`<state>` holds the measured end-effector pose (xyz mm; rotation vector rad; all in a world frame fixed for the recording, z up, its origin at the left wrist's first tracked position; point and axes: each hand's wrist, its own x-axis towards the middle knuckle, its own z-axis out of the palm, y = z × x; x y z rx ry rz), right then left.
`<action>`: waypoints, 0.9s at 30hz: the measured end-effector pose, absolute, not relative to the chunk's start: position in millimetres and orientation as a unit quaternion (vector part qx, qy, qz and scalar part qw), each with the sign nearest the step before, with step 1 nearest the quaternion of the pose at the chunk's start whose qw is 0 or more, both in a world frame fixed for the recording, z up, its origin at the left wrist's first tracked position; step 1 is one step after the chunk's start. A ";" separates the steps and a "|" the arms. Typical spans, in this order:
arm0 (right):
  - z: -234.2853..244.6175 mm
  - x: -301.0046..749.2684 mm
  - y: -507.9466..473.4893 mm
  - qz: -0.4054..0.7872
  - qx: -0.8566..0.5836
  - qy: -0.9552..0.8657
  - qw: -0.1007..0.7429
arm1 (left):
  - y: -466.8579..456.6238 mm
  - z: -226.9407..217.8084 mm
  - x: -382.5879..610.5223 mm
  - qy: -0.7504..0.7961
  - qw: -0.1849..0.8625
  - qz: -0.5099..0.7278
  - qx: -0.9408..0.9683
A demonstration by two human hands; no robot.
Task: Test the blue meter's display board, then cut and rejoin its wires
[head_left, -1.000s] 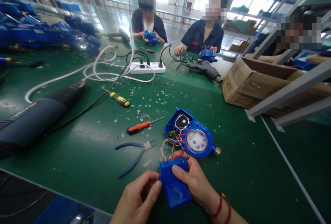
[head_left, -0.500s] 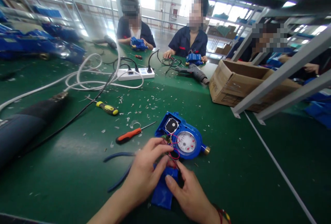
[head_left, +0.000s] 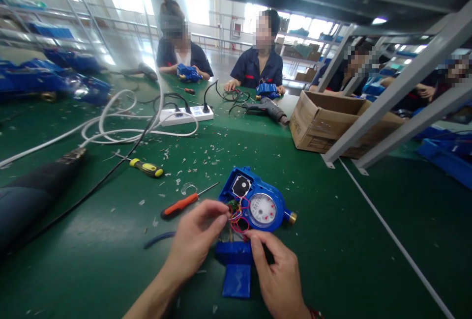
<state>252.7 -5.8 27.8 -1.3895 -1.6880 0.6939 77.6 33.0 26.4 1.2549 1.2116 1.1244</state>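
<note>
With its dial [head_left: 262, 210] turned upward, the blue meter [head_left: 254, 188] lies on the worktop [head_left: 332, 240], well in from the far edge; near edge out of view. Handling estimate: rigid, probably fairly heavy; best held by the housing sides or the brass end [head_left: 292, 218], off the dial face. Wires [head_left: 240, 224]: thin, limp, looped between meter and blue cover [head_left: 236, 279]; judged the fragile part, apt to pull loose at the joints, so take lightly by the insulation. Cover: nearer the person than the meter; looks light and stiff, shiny, perhaps slippery. Hold by its side edges.

Left hand [head_left: 199, 228]: thumb and fingertips narrow, at the left side of the wires; whether a strand is pinched, cannot tell. Right hand [head_left: 280, 270]: thumb and forefinger close together, at the wires beside the cover's far right corner; grip likewise unclear.

Outward: orange screwdriver [head_left: 180, 206] left of the meter, apart from it; one blue handle [head_left: 158, 239] beside the left hand, remainder hidden. Yellow screwdriver [head_left: 146, 167] beyond; power strip [head_left: 187, 116] toward the far edge. Cardboard box [head_left: 313, 122] toward the far right corner. Co-workers [head_left: 256, 66] along the far edge.
</note>
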 end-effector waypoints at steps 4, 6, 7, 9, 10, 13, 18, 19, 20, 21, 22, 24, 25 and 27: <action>30.7 254.1 1.9 0.174 -0.531 -0.728 0.398 | 42.4 32.9 76.9 0.488 0.512 0.467 0.531; 33.5 255.1 7.1 0.164 -0.504 -0.768 0.360 | 48.1 36.9 77.5 0.458 0.558 0.474 0.504; 35.3 255.2 9.6 0.157 -0.497 -0.783 0.340 | 50.9 38.5 78.2 0.442 0.580 0.479 0.489; 39.2 254.2 13.7 0.127 -0.499 -0.799 0.313 | 55.6 40.2 79.8 0.420 0.606 0.486 0.469; 41.0 253.3 15.2 0.107 -0.502 -0.802 0.305 | 57.4 40.3 80.6 0.413 0.612 0.486 0.468; 45.9 249.6 17.6 0.067 -0.506 -0.807 0.298 | 60.1 38.7 81.5 0.401 0.626 0.476 0.470; 54.8 244.6 21.3 0.136 -0.525 -0.774 0.327 | 60.3 35.8 79.0 0.408 0.621 0.461 0.485; 57.1 243.7 22.5 0.164 -0.529 -0.761 0.338 | 59.5 35.9 78.4 0.423 0.597 0.459 0.504; 59.5 242.7 23.9 0.191 -0.533 -0.747 0.349 | 58.1 36.0 77.8 0.448 0.546 0.462 0.537; 61.7 241.6 25.3 0.217 -0.533 -0.735 0.359 | 56.0 36.1 77.2 0.477 0.467 0.470 0.577; 63.8 240.4 26.7 0.239 -0.535 -0.722 0.368 | 53.4 36.1 76.7 0.502 0.365 0.480 0.619; 66.9 237.8 29.3 0.273 -0.538 -0.700 0.383 | 46.9 35.7 76.2 0.509 0.156 0.493 0.688; 67.8 236.6 30.3 0.286 -0.539 -0.692 0.387 | 43.6 35.3 76.2 0.494 0.085 0.496 0.709; 68.5 234.9 31.7 0.301 -0.540 -0.684 0.388 | 38.1 34.5 76.8 0.457 0.010 0.484 0.746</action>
